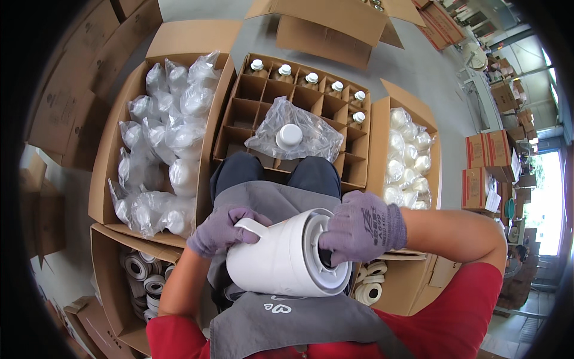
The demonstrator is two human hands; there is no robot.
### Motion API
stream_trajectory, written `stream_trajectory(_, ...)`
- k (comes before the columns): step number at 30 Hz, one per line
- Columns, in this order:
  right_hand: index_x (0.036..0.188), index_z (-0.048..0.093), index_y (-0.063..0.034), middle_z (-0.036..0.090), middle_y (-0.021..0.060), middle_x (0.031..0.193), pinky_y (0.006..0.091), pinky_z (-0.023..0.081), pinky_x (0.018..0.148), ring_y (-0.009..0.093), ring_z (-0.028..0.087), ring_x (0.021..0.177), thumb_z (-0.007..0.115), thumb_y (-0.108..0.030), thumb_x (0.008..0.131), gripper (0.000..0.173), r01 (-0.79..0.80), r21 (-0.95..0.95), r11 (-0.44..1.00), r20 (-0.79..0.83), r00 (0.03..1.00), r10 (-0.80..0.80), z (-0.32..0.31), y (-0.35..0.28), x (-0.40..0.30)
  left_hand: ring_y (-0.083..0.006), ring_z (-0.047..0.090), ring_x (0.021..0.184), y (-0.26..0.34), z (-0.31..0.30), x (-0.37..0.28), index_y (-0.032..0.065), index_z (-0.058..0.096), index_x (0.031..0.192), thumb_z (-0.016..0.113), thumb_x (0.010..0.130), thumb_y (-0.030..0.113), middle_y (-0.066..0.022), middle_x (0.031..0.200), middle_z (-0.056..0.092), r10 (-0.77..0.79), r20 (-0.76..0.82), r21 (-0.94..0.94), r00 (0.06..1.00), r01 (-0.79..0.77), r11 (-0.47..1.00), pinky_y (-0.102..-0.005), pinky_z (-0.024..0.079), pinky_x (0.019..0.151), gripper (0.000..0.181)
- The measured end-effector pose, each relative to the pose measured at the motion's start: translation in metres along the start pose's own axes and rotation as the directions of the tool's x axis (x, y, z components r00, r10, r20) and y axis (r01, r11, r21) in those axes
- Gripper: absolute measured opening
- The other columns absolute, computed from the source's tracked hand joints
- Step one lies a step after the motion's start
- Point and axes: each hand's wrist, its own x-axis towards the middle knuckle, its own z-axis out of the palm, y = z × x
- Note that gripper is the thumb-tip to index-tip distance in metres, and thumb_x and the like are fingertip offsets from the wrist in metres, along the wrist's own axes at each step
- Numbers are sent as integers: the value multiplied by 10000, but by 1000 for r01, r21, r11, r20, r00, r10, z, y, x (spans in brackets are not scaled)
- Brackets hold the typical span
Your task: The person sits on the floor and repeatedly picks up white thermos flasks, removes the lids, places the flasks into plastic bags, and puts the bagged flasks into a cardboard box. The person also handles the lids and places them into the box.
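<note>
Across my lap lies a white plastic jug body (269,264), tilted on its side with its open end to the right. My left hand (228,229), in a purple-grey knit glove, is closed around the jug's handle (252,226). At the open end, my gloved right hand (358,229) has curled fingers inside a white ribbed ring (317,224). A dark round part (326,256) shows within that ring. The right fingertips are partly hidden, so their grip is unclear. Beyond my knees, a white round cap (289,136) rests on a clear plastic bag (309,128).
A divided carton (242,94) ahead holds several white-capped bottles (284,74). Bagged white parts fill cartons at left (101,188) and right (380,134). Lower cartons hold white rings with dark centres (136,267) at left and similar rings (370,291) at right.
</note>
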Motion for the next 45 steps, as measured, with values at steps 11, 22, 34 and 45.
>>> stream_trajectory(11,1092,606,-38,656,192,813,416,522,665,356,670,773,624,-214,824,321,-707,449,547,185,672,717,59,-11,-13,-256,696,842,-17,62,-47,-10,682,919,820,761,341,-110,958,708,575,-295,795,763,-138,591,-319,546,753,408)
stream_trajectory(22,1130,687,-57,701,185,1031,386,518,857,333,676,940,587,-283,913,329,-757,437,485,513,653,557,97,49,-18,-362,620,1005,1,96,-35,10,572,815,799,714,251,-158,1096,624,648,-119,970,753,-51,237,-473,477,923,347)
stream_trajectory(34,1516,282,-98,597,189,1254,445,457,965,325,613,1111,755,-480,668,1043,-755,-295,586,1,613,790,173,268,86,-249,668,997,18,5,-32,23,530,1233,601,965,135,-103,1115,651,199,-838,-293,509,-726,623,-416,577,865,299)
stream_trajectory(45,1401,433,-17,584,243,1242,444,518,874,395,632,1020,647,-606,797,870,-42,680,732,-511,689,514,115,97,32,-305,544,1236,2,5,28,149,470,1407,513,993,323,-90,1366,546,258,-751,-415,608,-738,532,-536,467,1025,452)
